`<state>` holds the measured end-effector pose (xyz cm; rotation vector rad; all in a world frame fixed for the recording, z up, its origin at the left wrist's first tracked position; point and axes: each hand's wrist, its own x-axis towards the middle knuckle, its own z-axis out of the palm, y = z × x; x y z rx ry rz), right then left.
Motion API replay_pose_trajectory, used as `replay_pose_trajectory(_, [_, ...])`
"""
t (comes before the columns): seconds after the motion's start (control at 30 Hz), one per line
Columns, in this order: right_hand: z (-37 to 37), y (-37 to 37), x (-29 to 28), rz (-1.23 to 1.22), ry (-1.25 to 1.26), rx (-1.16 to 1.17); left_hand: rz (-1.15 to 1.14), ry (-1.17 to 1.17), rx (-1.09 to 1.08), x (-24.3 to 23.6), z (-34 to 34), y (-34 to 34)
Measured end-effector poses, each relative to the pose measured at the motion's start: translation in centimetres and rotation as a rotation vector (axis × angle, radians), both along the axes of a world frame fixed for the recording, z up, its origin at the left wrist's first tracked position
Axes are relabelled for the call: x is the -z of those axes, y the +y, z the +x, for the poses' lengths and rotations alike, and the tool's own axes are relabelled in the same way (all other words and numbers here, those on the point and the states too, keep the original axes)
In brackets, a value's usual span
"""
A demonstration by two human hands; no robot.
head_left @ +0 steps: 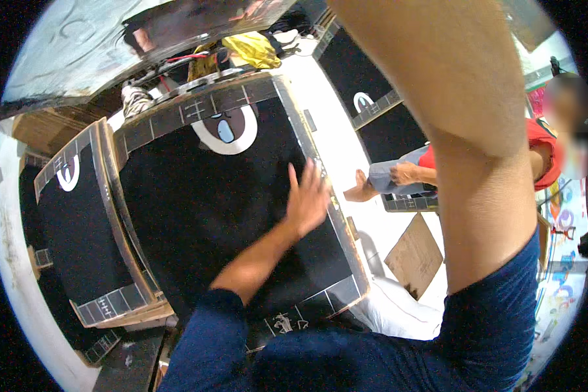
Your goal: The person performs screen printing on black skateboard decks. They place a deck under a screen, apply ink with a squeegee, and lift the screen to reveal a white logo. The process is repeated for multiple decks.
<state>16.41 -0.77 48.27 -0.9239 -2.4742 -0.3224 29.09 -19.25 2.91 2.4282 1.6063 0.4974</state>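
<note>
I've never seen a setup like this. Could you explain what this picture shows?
There is no machine: a person works bare-handed, seen by a wide head-worn camera looking down, so straight edges curve. The left hand is spread at the right side of a large black panel with an eye shape on it. It seems to hold nothing; whether it touches the panel, I cannot tell. The right arm extends upward, its hand out of view. Someone in a red top is at right.

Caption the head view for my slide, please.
Left hand spread at the edge of a black panel with a cartoon eye; right arm raised.
</note>
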Motion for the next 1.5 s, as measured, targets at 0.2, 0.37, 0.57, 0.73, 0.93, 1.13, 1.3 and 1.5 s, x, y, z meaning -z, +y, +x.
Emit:
replay_pose_trajectory(0.2, [1.3,-1.7,1.0,-0.022,-0.004,0.025,-0.053,-0.141,0.046,2.8,3.7,-7.6])
replay_pose_trajectory(0.37, [2.0,-2.5,2.0,-0.045,-0.009,0.059,-0.060,-0.112,0.060,3.6,3.8,-7.3])
replay_pose_trajectory(0.57, [1.4,-3.5,3.2,-0.068,-0.009,0.079,-0.078,-0.294,0.076,3.6,3.5,-7.0])
replay_pose_trajectory(0.73, [1.1,-6.0,5.0,-0.126,-0.068,0.116,0.052,-0.729,-0.380,-3.4,-6.7,-8.3])
replay_pose_trajectory(0.93, [3.5,-15.6,13.8,0.147,0.590,-0.292,0.488,-1.772,-0.604,-19.4,-19.8,-17.9])
replay_pose_trajectory(1.13, [9.7,-27.0,30.3,-0.571,0.561,-0.128,-0.115,-2.181,-1.311,-13.4,-19.6,-24.3])
replay_pose_trajectory(1.3, [9.3,-15.6,39.2,-0.555,0.361,0.111,-0.520,-1.640,-1.414,-4.9,-20.4,-26.4])
replay_pose_trajectory(1.5, [0.9,2.4,38.9,-0.161,0.196,-0.072,-0.010,-0.042,-0.875,-2.7,-18.7,-27.0])
